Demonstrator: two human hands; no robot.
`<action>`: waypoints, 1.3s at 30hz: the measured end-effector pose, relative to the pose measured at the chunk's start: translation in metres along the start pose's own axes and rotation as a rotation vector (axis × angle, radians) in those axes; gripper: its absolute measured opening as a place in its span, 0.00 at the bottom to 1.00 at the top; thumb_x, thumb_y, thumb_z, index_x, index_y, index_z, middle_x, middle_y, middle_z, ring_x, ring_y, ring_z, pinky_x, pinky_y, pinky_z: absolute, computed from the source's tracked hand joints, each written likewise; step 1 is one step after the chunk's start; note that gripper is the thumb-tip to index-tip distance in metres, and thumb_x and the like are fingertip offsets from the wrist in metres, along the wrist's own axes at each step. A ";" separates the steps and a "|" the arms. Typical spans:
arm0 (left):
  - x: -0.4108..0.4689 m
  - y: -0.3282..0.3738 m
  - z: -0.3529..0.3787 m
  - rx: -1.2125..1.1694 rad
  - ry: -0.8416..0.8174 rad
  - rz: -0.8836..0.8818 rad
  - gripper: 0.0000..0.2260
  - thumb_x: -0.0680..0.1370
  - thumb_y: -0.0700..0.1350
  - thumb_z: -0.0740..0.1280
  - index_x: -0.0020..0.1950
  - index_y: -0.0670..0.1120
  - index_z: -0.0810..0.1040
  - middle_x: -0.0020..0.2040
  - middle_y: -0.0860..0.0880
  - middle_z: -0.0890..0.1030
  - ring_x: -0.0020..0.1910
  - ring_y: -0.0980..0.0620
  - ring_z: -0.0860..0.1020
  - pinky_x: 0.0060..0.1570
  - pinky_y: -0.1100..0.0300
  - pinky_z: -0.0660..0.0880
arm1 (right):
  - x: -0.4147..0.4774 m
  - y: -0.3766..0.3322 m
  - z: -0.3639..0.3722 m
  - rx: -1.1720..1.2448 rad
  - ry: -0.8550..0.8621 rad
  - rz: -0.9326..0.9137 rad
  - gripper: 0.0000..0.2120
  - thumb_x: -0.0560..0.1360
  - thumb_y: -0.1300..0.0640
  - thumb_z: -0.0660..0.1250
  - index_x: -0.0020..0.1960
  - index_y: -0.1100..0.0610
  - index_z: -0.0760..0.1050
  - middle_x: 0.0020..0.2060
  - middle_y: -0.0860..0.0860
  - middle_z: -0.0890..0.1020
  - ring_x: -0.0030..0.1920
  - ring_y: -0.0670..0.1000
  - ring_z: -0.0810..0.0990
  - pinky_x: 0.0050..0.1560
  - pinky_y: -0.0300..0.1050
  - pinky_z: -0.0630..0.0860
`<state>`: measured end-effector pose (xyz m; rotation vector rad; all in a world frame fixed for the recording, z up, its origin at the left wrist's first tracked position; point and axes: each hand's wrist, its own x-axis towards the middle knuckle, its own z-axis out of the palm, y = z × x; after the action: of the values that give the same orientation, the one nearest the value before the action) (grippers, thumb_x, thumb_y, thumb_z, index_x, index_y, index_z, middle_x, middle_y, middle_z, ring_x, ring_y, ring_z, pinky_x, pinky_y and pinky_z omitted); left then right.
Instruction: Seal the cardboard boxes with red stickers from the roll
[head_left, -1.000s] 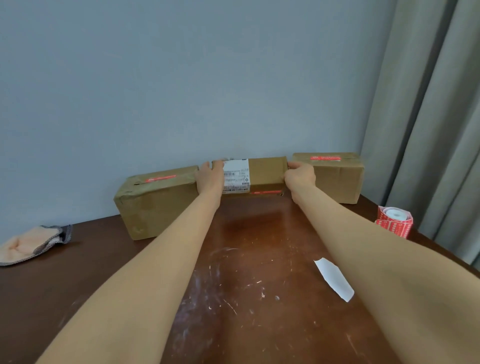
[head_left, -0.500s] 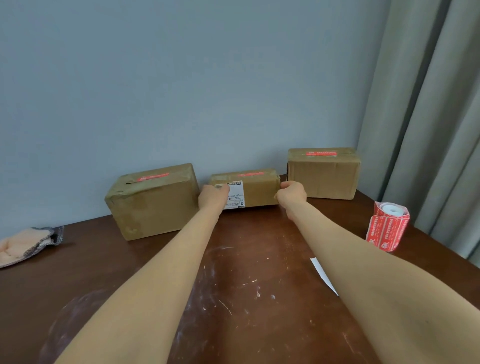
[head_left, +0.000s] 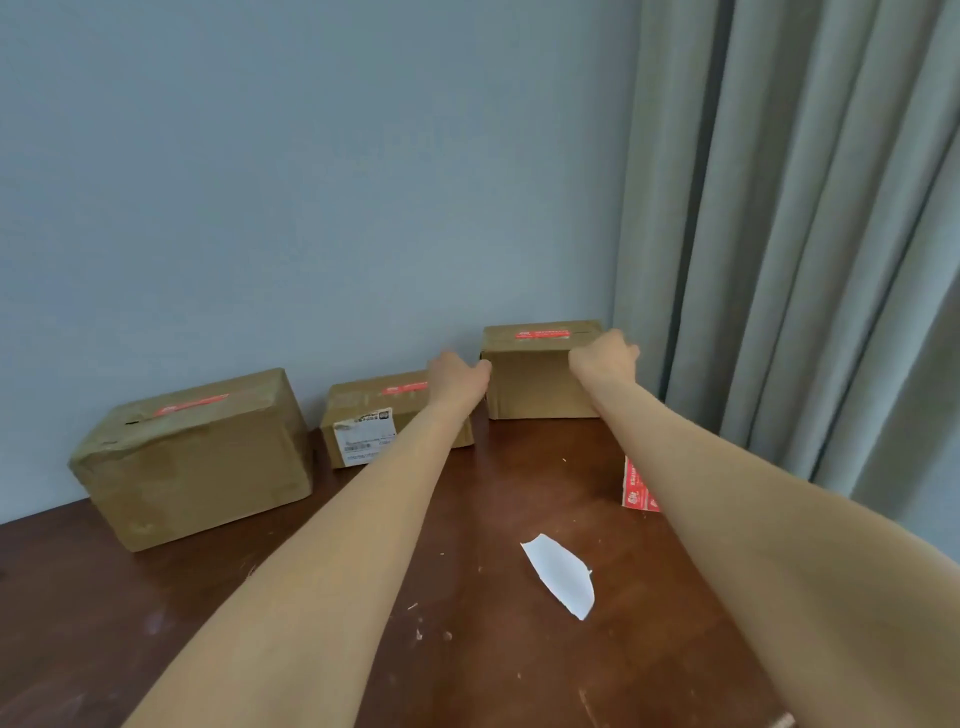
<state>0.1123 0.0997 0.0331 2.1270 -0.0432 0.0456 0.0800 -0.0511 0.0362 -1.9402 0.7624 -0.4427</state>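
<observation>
Change: both hands have moved off the middle box (head_left: 384, 421), which now stands free at the table's (head_left: 467, 519) back edge, and onto the right box (head_left: 540, 374).
Left box (head_left: 192, 457): back-left of the table near the wall; a red sticker (head_left: 192, 405) crosses the top seam.
Middle box: back centre, sticker on top, label facing forward.
Left hand (head_left: 460, 376): on the right box's left edge. The fingers are hidden behind it, so the grasp cannot be told.
Right box: back-right corner, sticker on top. Bracketing from both sides probably serves to shift or square it.
Right hand (head_left: 605, 356): fingers bent over the top right edge, grasping the box.
Sticker roll (head_left: 639, 486): right edge of the table, partly hidden by the forearm.
Clearance: wall behind and curtain (head_left: 779, 260) just beside the right box. Open room lies toward the front edge, apart from a white backing scrap (head_left: 561, 574).
</observation>
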 end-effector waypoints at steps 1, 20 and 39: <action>-0.001 0.003 0.006 -0.009 -0.020 -0.009 0.02 0.80 0.43 0.60 0.48 0.46 0.70 0.43 0.49 0.71 0.38 0.54 0.71 0.37 0.65 0.64 | 0.006 0.002 -0.004 0.020 -0.014 0.023 0.23 0.75 0.63 0.60 0.69 0.65 0.65 0.67 0.62 0.68 0.62 0.62 0.73 0.63 0.55 0.73; 0.026 0.054 -0.002 -0.438 -0.028 -0.060 0.18 0.78 0.47 0.61 0.67 0.45 0.71 0.64 0.48 0.73 0.61 0.47 0.72 0.64 0.50 0.69 | 0.045 -0.019 -0.028 0.339 0.067 0.004 0.16 0.75 0.65 0.62 0.60 0.58 0.79 0.54 0.57 0.81 0.51 0.58 0.80 0.55 0.51 0.78; 0.001 0.000 0.019 -0.169 -0.115 -0.140 0.25 0.76 0.42 0.64 0.71 0.39 0.65 0.68 0.43 0.70 0.64 0.43 0.70 0.52 0.55 0.67 | 0.024 0.027 0.006 0.063 -0.084 0.040 0.18 0.74 0.69 0.60 0.64 0.62 0.73 0.57 0.60 0.78 0.57 0.60 0.77 0.53 0.48 0.76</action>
<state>0.1141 0.0837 0.0233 1.9569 0.0329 -0.1582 0.0925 -0.0722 0.0090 -1.8699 0.7238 -0.3548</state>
